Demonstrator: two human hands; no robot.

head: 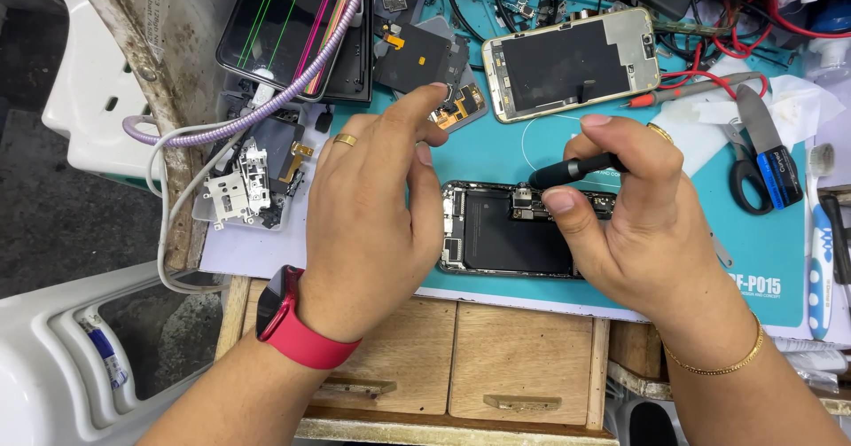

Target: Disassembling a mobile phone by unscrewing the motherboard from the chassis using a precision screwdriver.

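Black, opened, fragile-looking smartphone chassis (505,233) lay mid-frame on the teal worktop mat (496,153), best steadied by its rigid edges, where left hand (368,224) rested loose while right-hand fingers (567,205) pinched a black screwdriver (576,169).

The mat (496,158) is showing teal under a phone (496,233) whose open inside is looking black with silver edges, while the left hand (368,224) is wearing a gold ring (345,140) and a red watch (297,322), and the right hand (638,224) is gripping a black tool (576,169). A broken screen (284,25) is glowing with green, pink and yellow lines beside a lilac cable (292,91), and the scissors (749,180) are showing black handles near a blue-and-white toothbrush (820,251). The desk (523,357) drawers are showing pale brown wood.
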